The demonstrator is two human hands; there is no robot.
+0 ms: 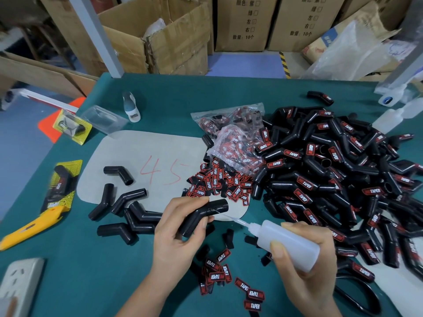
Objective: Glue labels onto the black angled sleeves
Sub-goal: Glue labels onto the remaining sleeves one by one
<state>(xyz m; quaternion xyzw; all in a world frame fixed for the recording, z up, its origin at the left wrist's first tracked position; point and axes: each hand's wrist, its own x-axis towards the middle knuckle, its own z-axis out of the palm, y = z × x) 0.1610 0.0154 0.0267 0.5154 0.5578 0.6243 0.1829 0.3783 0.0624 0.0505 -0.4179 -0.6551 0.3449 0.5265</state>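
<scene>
My left hand [176, 227] grips a bare black angled sleeve [206, 213] above the green table. My right hand [304, 255] holds a translucent glue bottle [286, 242], its thin nozzle tip touching the sleeve's upper arm. Several unlabelled sleeves [128, 209] lie to the left on a grey mat. A big pile of labelled sleeves [332, 179] fills the right side. Loose red-and-black labels [219, 181] are heaped beyond my left hand, and more labels [229, 277] lie between my forearms.
Clear bags of labels [231, 131] lie at the centre. A yellow utility knife [34, 225], packaged sleeves [61, 184] and a power strip [18, 282] lie along the left edge. Spare bottles [393, 116] rest at the far right. Cardboard boxes [178, 35] stand behind the table.
</scene>
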